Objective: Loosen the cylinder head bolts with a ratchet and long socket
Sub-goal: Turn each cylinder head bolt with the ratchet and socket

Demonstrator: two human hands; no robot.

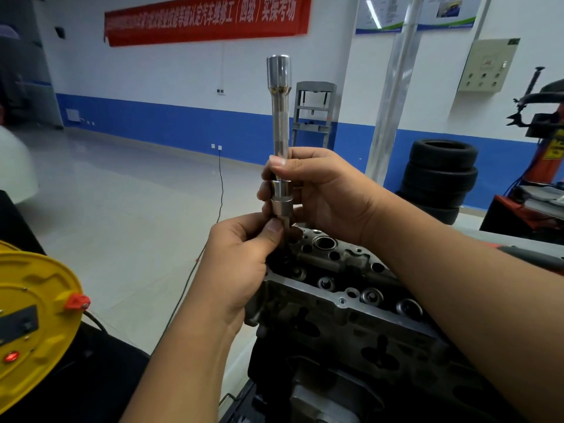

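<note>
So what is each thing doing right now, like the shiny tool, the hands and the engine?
Long socket tool: upright, held above the engine.
Right hand: grips the tool's middle.
Left hand: fingers pinch the thin lower tip.
Cylinder head: uncovered, holes showing on top.
Tyres: stacked by the wall.
Yellow reel: red light on.
</note>
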